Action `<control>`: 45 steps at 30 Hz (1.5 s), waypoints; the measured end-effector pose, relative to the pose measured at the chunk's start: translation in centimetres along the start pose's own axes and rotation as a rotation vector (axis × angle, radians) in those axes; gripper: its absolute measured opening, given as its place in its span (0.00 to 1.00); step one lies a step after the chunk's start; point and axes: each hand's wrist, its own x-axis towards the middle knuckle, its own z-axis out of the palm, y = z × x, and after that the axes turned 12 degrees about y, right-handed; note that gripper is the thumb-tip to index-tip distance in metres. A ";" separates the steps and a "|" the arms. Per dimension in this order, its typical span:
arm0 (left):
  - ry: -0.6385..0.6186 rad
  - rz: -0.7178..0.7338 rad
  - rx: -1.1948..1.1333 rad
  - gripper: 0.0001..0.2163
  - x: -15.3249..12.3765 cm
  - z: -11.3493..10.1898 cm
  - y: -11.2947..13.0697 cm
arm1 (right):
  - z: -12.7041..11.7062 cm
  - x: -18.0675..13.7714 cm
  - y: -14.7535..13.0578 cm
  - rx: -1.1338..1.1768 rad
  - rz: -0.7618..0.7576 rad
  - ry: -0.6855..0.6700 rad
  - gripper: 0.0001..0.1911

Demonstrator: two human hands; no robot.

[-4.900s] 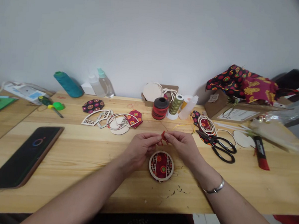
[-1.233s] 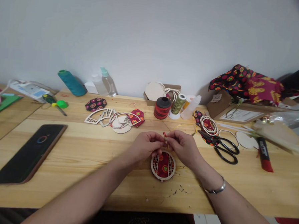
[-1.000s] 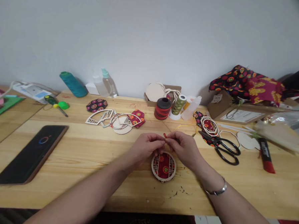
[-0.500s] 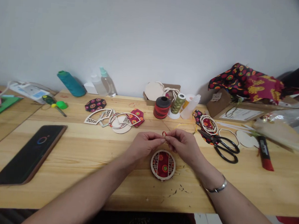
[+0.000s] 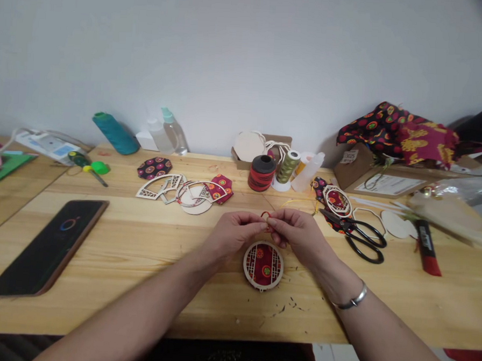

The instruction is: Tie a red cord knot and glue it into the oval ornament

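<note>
My left hand [image 5: 234, 235] and my right hand [image 5: 297, 233] meet fingertip to fingertip at the middle of the wooden table [image 5: 140, 250]. Both pinch a thin red cord [image 5: 265, 216] that forms a small loop between them. Just below the fingers lies a round wooden lattice ornament [image 5: 263, 265] backed with red patterned fabric. A silver bracelet [image 5: 353, 300] circles my right wrist.
Black scissors [image 5: 357, 234] lie right of my hands beside another fabric ornament [image 5: 336, 200]. Thread spools [image 5: 260, 173] stand behind. Wooden cut-outs [image 5: 184, 191] sit at left centre, a phone [image 5: 47, 246] at far left, a box with fabric [image 5: 388, 150] at back right.
Both hands stay pinched on the red cord above the round ornament. The loop between the fingertips has shifted slightly; the hands have moved little.
</note>
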 end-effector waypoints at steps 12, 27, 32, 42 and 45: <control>-0.069 0.026 0.039 0.14 -0.1 -0.1 0.3 | 0.2 0.0 0.1 -0.200 -0.154 0.076 0.09; -0.030 0.064 0.122 0.05 0.1 0.1 0.2 | 0.2 -0.2 0.1 -0.256 -0.230 0.071 0.07; -0.034 0.044 0.069 0.03 0.3 0.0 0.0 | 0.2 -0.2 0.1 -0.246 -0.238 0.073 0.08; -0.081 -0.005 -0.061 0.04 0.8 -0.4 -0.8 | 0.1 -0.3 -0.3 -0.157 -0.157 0.069 0.11; -0.097 -0.007 -0.080 0.04 0.8 -0.3 -0.8 | 0.0 -0.2 -0.3 -0.117 -0.109 0.049 0.12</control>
